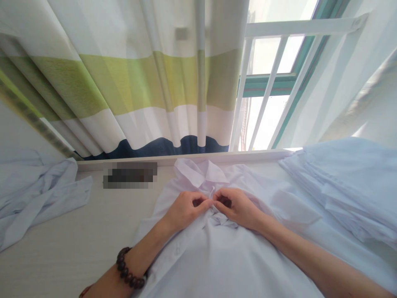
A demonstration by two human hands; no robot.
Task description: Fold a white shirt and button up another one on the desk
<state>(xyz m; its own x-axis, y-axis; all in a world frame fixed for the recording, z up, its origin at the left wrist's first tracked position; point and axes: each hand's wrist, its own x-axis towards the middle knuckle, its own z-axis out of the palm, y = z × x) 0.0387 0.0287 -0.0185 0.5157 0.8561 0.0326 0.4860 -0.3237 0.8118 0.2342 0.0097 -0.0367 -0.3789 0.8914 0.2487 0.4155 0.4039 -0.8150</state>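
Pinching the white shirt (217, 256) below its collar (198, 171), left hand (186, 209) and right hand (238, 207).

Blurred, unidentifiable object (130, 175) on table (62, 248)

Home room by a window, striped curtain (130, 82) drawn; barred window frame (273, 82), pale table (77, 236), stacked folded shirts (347, 186); domestic laundry corner

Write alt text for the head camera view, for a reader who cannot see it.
The left hand and right hand pinch the front of a white shirt just below its collar, on a pale table. A crumpled shirt lies left, stacked shirts right, striped curtain and window behind.
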